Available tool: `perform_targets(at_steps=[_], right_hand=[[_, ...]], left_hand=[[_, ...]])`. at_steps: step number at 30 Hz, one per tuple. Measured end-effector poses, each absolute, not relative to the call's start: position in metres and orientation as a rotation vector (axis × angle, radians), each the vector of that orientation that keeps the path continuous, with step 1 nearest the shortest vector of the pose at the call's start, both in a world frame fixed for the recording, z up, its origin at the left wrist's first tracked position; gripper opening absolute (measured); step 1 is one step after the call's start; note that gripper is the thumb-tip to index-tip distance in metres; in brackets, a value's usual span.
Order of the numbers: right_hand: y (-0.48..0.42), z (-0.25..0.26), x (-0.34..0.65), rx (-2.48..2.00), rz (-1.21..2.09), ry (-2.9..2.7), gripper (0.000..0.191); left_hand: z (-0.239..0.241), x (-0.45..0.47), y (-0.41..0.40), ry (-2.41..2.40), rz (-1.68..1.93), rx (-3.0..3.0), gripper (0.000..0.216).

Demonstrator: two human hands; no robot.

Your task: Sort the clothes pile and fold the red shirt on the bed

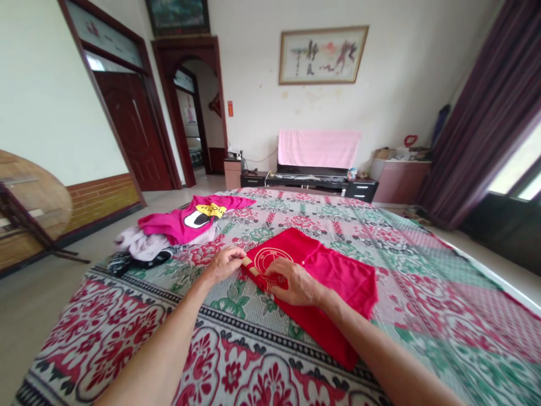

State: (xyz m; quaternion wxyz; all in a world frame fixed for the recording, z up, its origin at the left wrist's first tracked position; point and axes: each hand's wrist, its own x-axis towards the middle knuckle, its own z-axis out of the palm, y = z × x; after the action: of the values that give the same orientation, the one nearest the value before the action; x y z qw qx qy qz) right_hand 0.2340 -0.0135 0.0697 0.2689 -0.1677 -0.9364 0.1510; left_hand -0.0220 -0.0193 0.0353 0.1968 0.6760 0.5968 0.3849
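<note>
A red cloth [338, 276] with a gold round print lies partly folded on the patterned bedspread [236, 338]; I cannot tell what kind of item it is. At its left end, my left hand [226, 264] is closed, thumb and fingers pinching the corner. My right hand [293, 282] rests over the printed part, fingers bent and thumb at the near edge, gripping the fabric there. Part of the print is hidden under that hand. The cloth's right side spreads out flat with some creases.
To the left is a heap of clothes with a pink printed garment [190, 221] on top. Beyond the far edge stands a low black cabinet [361, 190] beside a pink-draped television [319, 148]. A round folding table [34, 197] leans at far left; a purple curtain [477, 107] hangs right.
</note>
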Motion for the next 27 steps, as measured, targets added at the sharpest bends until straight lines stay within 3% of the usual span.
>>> perform_targets(at_steps=[8, 17, 27], right_hand=[[-0.019, 0.053, 0.242, -0.468, 0.407, -2.495, 0.043], [-0.011, 0.043, 0.234, -0.580, 0.347, -2.388, 0.028], [-0.013, 0.039, 0.236, -0.602, 0.267, -2.466, 0.043]], left_hand=[[0.034, -0.025, -0.022, 1.606, 1.054, 2.070, 0.032], [0.031, -0.017, -0.017, 1.817, 1.078, 2.005, 0.027], [0.029, -0.018, -0.017, 1.806, 1.138, 1.899, 0.034]])
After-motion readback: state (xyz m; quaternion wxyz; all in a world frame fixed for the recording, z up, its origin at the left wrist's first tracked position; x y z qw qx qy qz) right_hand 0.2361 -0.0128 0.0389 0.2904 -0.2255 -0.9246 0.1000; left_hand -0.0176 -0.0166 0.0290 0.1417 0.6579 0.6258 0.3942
